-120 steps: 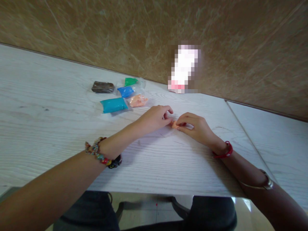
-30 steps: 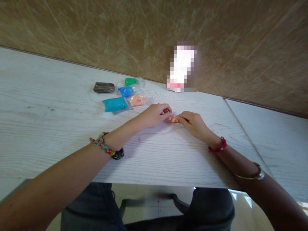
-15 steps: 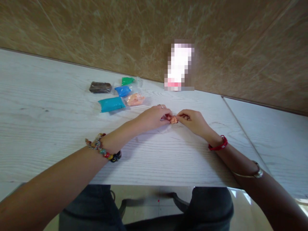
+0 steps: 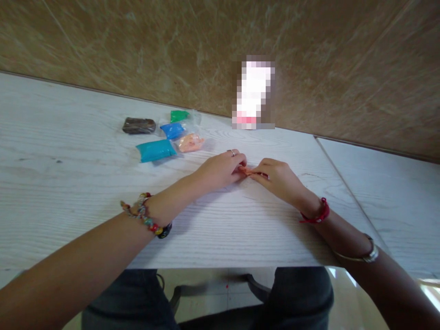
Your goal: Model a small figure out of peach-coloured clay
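A small lump of orange-peach modelling clay (image 4: pixel 245 171) is pinched between my two hands, just above the white table. My left hand (image 4: pixel 225 167), with a ring on one finger, has its fingertips closed on the clay's left side. From the right, my right hand (image 4: pixel 275 176) grips the other side between thumb and fingers. Part of the clay is hidden by the fingers. Beyond my left hand lies a clear packet of peach clay (image 4: pixel 191 142), and beside it a teal packet (image 4: pixel 156 151).
Further back are a blue packet (image 4: pixel 173 130), a green packet (image 4: pixel 179 116) and a dark brown block (image 4: pixel 139 125) in wrapping. A blurred-out bright upright object (image 4: pixel 254 94) leans by the marbled wall (image 4: pixel 137 50). A seam (image 4: pixel 347 190) crosses the white table (image 4: pixel 213 229) at right.
The clay looks narrower and more drawn out between my fingers than before. My right hand has turned slightly, its thumb and fingers now lying straighter along the clay. The packets have stayed put.
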